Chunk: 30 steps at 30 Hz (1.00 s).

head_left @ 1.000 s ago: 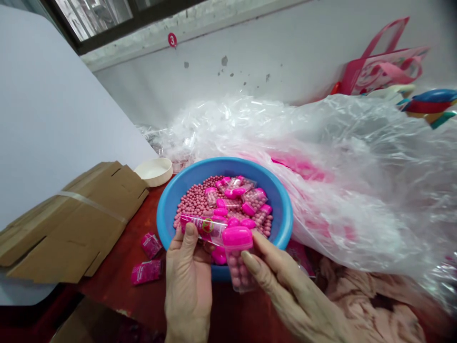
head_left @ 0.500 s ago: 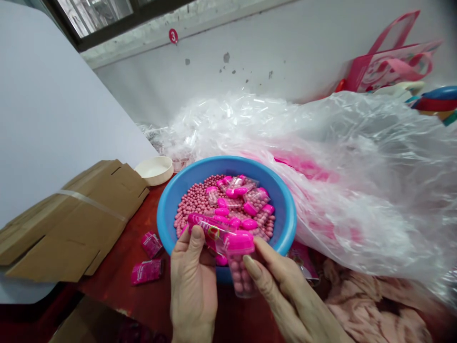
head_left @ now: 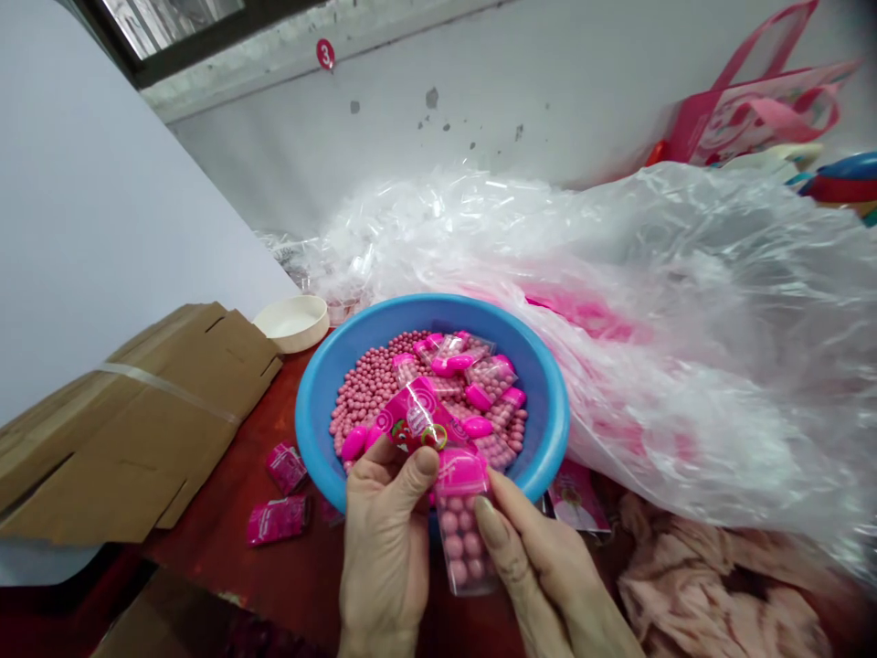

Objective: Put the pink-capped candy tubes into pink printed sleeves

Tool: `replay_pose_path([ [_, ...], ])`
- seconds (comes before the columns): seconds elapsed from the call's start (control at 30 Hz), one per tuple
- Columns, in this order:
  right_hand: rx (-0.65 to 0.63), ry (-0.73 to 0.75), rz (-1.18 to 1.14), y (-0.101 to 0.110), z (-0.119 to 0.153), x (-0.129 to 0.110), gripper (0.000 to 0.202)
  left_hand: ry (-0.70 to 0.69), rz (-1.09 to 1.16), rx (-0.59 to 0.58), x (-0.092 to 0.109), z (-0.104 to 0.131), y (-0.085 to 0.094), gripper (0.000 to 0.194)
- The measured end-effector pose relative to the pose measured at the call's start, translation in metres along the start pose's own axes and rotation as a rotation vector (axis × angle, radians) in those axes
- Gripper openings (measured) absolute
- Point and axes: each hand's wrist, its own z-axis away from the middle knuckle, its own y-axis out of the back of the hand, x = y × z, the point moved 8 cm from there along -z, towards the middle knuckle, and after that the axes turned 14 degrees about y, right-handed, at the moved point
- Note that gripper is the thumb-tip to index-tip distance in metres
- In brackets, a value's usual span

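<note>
My left hand pinches a pink printed plastic sleeve between thumb and fingers. Its lower end meets the pink cap of a small clear box filled with pink balls; how far it overlaps the cap is hard to tell. My right hand grips that box from the right side, thumb in front, holding it nearly upright. Both hands are over the near rim of a blue basin. Inside the basin lie loose pink balls and several filled boxes with pink caps.
Left of the basin are two pink wrapped packs, flattened cardboard and a white round lid or dish on the red table. Clear plastic sheeting heaps behind and right. A pinkish cloth lies at the lower right.
The sleeve has swung from lying nearly level to pointing up, showing more of its printed face. The box has lowered slightly, and my left hand has shifted right, closer to the cap.
</note>
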Motion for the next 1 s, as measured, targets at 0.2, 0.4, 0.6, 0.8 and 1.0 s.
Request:
replay_pose_path([
  [0.2,-0.026,-0.084,-0.150,0.004,0.002,0.008,0.034,0.050,-0.031,0.014,-0.004,0.002,0.003,0.029],
  [0.4,0.108,0.197,0.106,-0.004,0.015,0.003,0.045,0.083,-0.075,0.002,-0.009,0.007,-0.001,0.025],
  [0.6,0.081,0.147,0.047,-0.005,0.012,0.007,0.046,0.189,-0.085,-0.065,-0.013,0.004,-0.003,0.026],
  [0.8,0.002,0.232,0.112,-0.005,0.004,0.001,0.051,0.150,0.002,0.014,-0.013,0.007,0.009,0.030],
  [1.0,0.061,0.289,0.348,-0.014,0.006,-0.008,0.061,0.025,-0.064,0.121,-0.010,0.011,0.004,0.019],
])
